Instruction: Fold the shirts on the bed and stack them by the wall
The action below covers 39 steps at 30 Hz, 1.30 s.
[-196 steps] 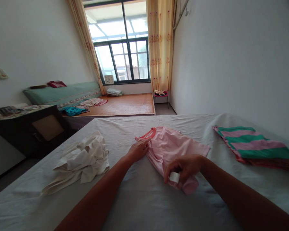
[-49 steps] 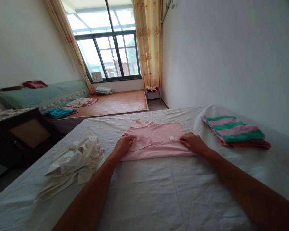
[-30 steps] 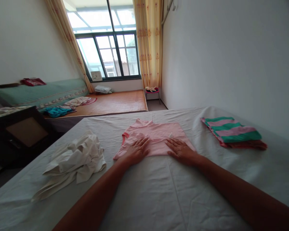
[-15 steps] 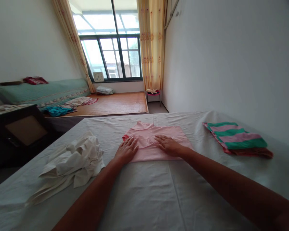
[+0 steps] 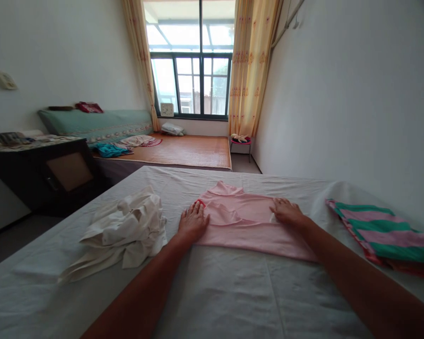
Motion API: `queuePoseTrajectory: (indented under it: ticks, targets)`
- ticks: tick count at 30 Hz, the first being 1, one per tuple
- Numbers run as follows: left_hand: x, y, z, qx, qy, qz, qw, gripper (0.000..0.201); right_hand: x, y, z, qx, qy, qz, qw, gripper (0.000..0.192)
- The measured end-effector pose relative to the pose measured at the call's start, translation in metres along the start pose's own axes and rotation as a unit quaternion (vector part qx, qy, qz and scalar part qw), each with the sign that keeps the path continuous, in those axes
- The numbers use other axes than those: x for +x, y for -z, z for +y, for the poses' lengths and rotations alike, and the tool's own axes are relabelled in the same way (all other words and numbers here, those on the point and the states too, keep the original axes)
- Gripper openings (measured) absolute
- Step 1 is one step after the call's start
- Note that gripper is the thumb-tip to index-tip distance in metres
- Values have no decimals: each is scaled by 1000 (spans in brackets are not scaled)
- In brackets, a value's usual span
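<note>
A pink shirt (image 5: pixel 247 230) lies folded lengthwise on a pale sheet, its collar end at the far left and some wrinkles near that end. On its left edge my left hand (image 5: pixel 193 222) rests flat, fingers stretched out beside a small red patch. My right hand (image 5: pixel 289 214) lies palm down toward the shirt's right part, fingers slightly bent and holding nothing that I can see. A small white spot shows by its fingertips; what it is I cannot tell.
Left of the shirt is a crumpled off-white garment (image 5: pixel 127 230). Folded green-and-pink striped cloth (image 5: pixel 392 230) lies at the right by the wall. Beyond the sheet-covered surface (image 5: pixel 226 292) stand a dark cabinet (image 5: pixel 38 165), a mat-covered bed (image 5: pixel 194 148) and a small stool (image 5: pixel 240 140).
My right hand has slid rightward along the pink shirt, away from the left hand. My left hand stays on the left edge. The view has turned a little to the left.
</note>
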<state>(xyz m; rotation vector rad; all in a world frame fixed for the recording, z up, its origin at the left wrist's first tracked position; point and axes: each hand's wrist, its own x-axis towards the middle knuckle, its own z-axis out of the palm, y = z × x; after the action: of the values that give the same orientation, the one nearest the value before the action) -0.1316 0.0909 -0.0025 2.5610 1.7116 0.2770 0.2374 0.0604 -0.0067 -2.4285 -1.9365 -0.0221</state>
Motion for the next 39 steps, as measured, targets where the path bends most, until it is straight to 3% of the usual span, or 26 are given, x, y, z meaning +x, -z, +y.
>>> queuePoseTrajectory:
  ticks: [2,4,6,7,9,11,15,17,20,24,28,32,35,39]
  targets:
    - [1,-2,-3,-4,13,3,1000,56,-8,10,-41,4,103,43,994,54]
    - [1,-6,-6,-6,17,3,1000,56,-20,15,-88,41,272,64,959,51]
    - [1,-9,-6,-6,17,7,1000,56,-30,12,-127,72,378,46,922,50]
    - [1,-11,-7,-8,16,9,1000,56,-32,9,-140,81,398,26,913,51]
    - [0,-12,-6,-14,19,12,1000,57,-27,2,-152,86,383,-7,920,53]
    - [-2,-11,-5,-21,15,24,999,57,-11,-2,-148,84,325,-12,942,53]
    - [-2,-6,-5,-25,-48,83,995,57,27,7,-130,88,190,67,976,42]
    - [-1,-4,-7,-42,-38,90,994,51,37,14,-127,93,142,82,982,38]
    - [2,-1,-12,-72,-17,88,993,42,37,21,-128,102,129,8,986,46]
    - [5,1,-14,-96,-41,88,991,36,21,17,-128,211,147,-72,964,36]
    - [13,3,-12,-117,-35,90,988,35,2,10,-127,413,127,-129,893,41]
    - [22,7,-11,-143,-7,55,988,28,-10,4,-126,504,103,-105,851,56]
    - [25,8,-11,-149,5,24,988,17,-15,2,-125,511,109,-92,847,53]
    - [26,4,-7,-149,6,63,987,17,-18,2,-123,499,170,-53,848,43]
